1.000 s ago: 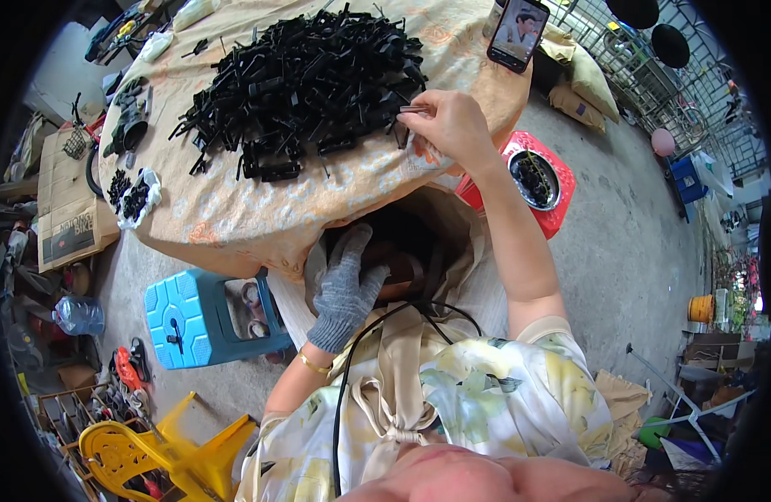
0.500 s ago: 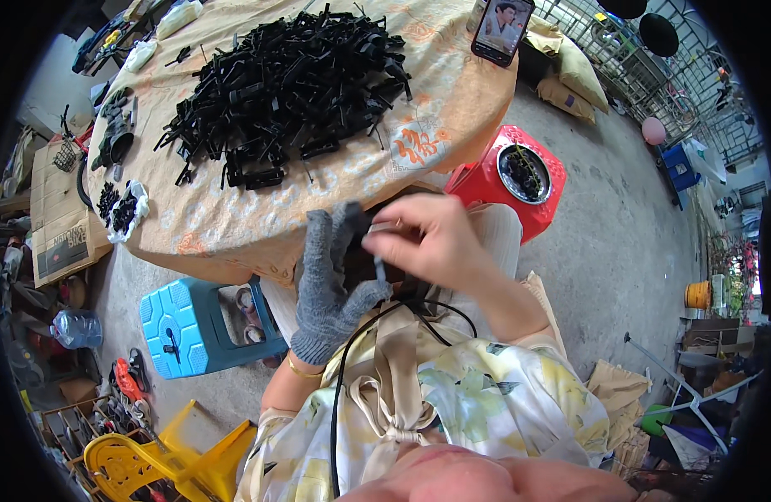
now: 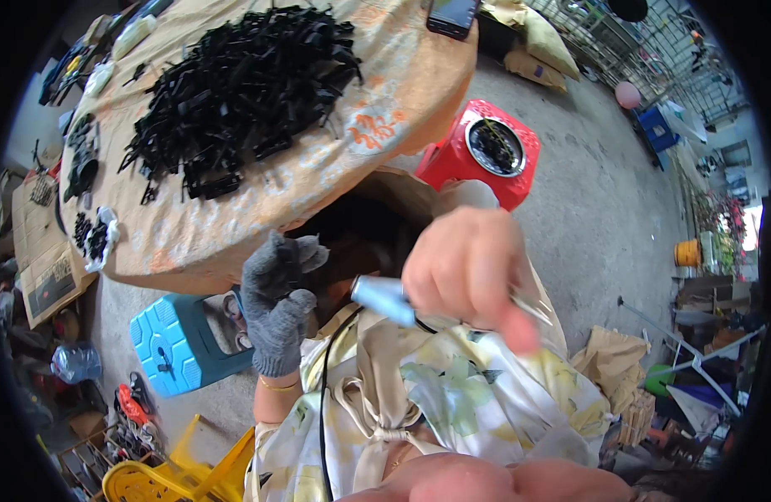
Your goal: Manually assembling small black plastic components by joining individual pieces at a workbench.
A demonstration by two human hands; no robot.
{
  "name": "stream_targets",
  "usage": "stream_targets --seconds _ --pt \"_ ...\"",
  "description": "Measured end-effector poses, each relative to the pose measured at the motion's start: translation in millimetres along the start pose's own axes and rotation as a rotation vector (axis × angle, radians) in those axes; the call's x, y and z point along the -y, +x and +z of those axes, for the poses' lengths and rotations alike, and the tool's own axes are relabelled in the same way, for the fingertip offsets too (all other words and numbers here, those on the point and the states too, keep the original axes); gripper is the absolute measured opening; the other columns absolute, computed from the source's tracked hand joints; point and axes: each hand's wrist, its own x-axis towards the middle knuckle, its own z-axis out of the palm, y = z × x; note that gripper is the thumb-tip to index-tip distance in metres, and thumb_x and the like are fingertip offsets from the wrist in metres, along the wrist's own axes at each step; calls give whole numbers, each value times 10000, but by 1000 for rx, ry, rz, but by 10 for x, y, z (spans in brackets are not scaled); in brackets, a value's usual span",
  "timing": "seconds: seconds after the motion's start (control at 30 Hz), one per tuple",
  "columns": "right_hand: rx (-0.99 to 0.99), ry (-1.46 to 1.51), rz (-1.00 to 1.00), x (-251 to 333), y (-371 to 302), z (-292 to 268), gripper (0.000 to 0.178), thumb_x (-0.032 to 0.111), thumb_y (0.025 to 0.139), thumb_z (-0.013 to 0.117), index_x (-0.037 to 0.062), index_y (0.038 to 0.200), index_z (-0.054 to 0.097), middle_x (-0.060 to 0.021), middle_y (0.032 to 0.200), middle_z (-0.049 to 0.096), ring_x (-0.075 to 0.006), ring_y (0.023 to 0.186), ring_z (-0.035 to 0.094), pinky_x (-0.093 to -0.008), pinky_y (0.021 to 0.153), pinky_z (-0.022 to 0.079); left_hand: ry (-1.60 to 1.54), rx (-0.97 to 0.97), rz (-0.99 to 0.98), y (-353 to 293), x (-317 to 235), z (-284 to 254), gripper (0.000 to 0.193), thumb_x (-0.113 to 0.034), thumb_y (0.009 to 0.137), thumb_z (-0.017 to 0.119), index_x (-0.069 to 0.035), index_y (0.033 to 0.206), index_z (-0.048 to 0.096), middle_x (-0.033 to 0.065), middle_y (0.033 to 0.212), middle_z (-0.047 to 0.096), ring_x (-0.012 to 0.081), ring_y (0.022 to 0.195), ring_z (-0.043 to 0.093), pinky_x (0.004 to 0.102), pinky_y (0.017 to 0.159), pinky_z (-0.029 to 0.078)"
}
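My left hand (image 3: 276,305), in a grey knitted glove, is raised by the table's near edge with its fingers curled in. Something dark shows among those fingers, but I cannot make out what it is. To its right, my bare right hand (image 3: 469,268) is closed around a slim tool (image 3: 384,299) with a light blue end. A thin metallic part sticks out by the thumb; motion blur hides the tool's exact kind. Beyond both hands, a big heap of black plastic parts (image 3: 243,92) lies on the cloth-covered table (image 3: 193,247).
Right of the table stands a red stool-like box (image 3: 519,159) holding a round metal dish. A blue plastic stool (image 3: 163,347) is at the left, a yellow chair (image 3: 143,481) below it. A phone (image 3: 450,18) stands at the table's far right. A black cable (image 3: 325,393) hangs over my clothes.
My hands have moved apart: the right swung right and nearer, bringing the blue-ended tool into plain sight. The left shifted left and its fingers curled. The whole view has shifted slightly.
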Motion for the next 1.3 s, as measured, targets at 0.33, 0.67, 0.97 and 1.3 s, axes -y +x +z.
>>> stream_targets --seconds 0.33,0.67,0.97,1.3 --pt "417 289 -213 90 108 396 327 354 822 634 138 625 488 73 535 372 -117 411 354 -445 886 311 20 -38 -115 -23 -2 93 593 -116 722 675 -7 1247 421 197 1170 529 302 1066 533 435 946 395" --pt "305 107 -287 128 32 538 380 326 871 563 128 572 436 53 501 306 -108 398 335 -427 791 372 17 -55 -130 -52 7 114 605 -90 717 665 -8 1261 414 199 1158 537 297 1042 547 415 931 411" --pt "280 1 -313 124 16 543 396 293 888 539 118 552 423 56 484 282 -100 382 341 -415 752 407 17 -90 -122 -34 19 113 605 -98 714 673 -3 1255 420 202 1151 540 294 1036 550 407 929 411" --pt "259 7 -308 110 -32 540 388 258 889 544 105 553 427 48 473 280 -107 373 342 -421 763 429 58 -103 -144 -33 24 79 597 -105 723 684 -3 1249 420 194 1137 545 282 1026 553 392 926 415"
